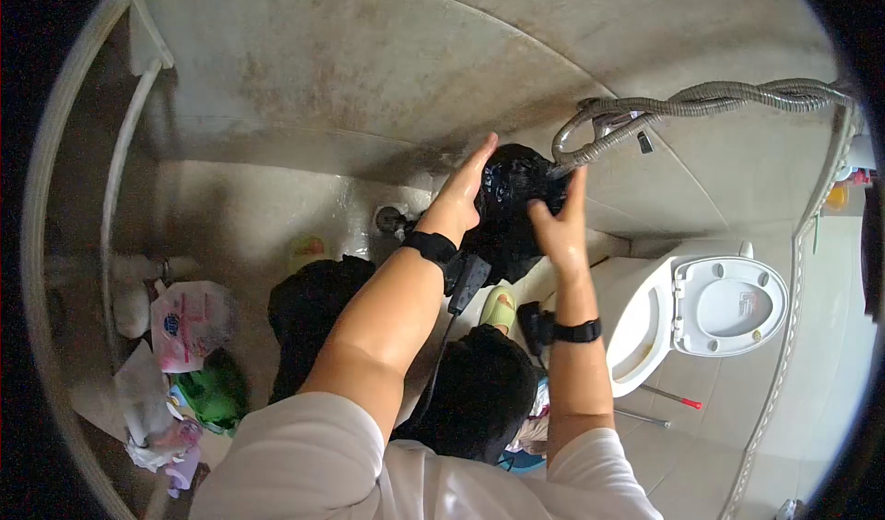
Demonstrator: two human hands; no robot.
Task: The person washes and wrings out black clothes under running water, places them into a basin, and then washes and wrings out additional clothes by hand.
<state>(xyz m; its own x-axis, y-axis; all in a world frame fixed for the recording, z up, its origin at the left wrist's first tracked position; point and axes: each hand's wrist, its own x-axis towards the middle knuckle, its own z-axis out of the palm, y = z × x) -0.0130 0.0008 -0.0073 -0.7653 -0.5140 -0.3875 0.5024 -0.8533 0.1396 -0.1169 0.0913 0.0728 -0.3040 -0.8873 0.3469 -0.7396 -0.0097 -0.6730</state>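
A wet, shiny black item [516,193], limp-looking like a plastic bag or soaked cloth, hangs between my two hands in the head view. My left hand [464,191] presses along its left side, fingers stretched upward. On the opposite side, my right hand [560,225] grips the edge, thumb in front and fingers partly hidden behind. Just above the right hand is the bent end of a grey metal hose [576,156], by a tap against the wall. Black straps with small devices sit on both wrists.
A white toilet [645,322] with its lid raised stands at the right. A floor drain [389,219] lies left of my hands. Plastic packages [194,326] and a green bag [214,391] are on the left. A green slipper [498,308] shows below.
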